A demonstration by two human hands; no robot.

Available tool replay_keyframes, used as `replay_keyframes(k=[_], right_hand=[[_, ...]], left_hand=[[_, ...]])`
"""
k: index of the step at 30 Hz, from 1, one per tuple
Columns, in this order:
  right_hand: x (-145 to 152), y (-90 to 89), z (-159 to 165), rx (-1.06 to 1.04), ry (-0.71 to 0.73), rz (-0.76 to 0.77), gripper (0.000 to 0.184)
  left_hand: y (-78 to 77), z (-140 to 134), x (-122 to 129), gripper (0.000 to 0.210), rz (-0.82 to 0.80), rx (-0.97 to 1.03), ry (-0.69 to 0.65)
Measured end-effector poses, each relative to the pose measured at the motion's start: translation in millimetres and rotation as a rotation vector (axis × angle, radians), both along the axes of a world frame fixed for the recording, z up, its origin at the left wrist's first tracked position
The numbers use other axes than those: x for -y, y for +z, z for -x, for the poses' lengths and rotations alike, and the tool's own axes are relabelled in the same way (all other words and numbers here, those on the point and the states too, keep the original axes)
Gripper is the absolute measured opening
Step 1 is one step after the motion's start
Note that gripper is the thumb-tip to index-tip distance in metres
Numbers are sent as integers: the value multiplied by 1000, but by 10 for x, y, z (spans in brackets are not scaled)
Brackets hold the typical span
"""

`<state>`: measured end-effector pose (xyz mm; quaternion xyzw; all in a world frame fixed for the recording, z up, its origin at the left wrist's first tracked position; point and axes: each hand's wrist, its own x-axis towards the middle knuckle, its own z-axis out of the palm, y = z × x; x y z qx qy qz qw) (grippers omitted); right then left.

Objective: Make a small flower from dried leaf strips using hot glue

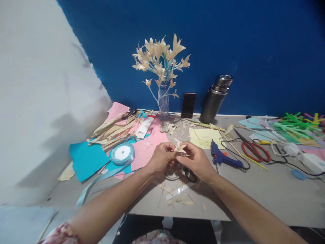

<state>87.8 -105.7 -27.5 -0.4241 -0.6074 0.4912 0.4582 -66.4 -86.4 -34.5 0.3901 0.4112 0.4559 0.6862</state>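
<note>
Flower (180, 148), pale and husk-like, sits pinched between my left fingers (166, 146) and right fingers (190, 147) — over the near middle of the worktop (274, 189). I judge it light, papery and easily torn — best held low at its base, sparing its pointed tips.

With their fingertips in the way, the left hand (162, 156) and right hand (199, 161) hide the base of the small cream pointed-petalled flower (179, 148) from me. The right hand also covers part of a black rounded loop (194, 179). A white plastic block (313, 162) is cut off rightward, a floral-print sleeve (59, 236) below; pale tiny scraps (172, 128) are too small to distinguish.
</note>
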Motion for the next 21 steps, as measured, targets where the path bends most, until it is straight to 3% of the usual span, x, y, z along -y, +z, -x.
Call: replay_keyframes(k=[6, 9, 13, 17, 21], right_hand=[[-19, -21, 8, -52, 14, -32, 16], [-31, -14, -11, -42, -39, -84, 16], [-56, 23, -57, -31, -148, -169, 17], [-77, 30, -85, -17, -151, -214, 20], [-81, 6, -79, -2, -101, -200, 24]], left_hand=[[-13, -10, 44, 30, -162, -166, 32], [20, 7, 61, 30, -219, -157, -31], [108, 67, 33, 52, -152, -78, -160], [149, 123, -10, 38, -119, 0, -194], [92, 122, -11, 34, -137, -16, -289]])
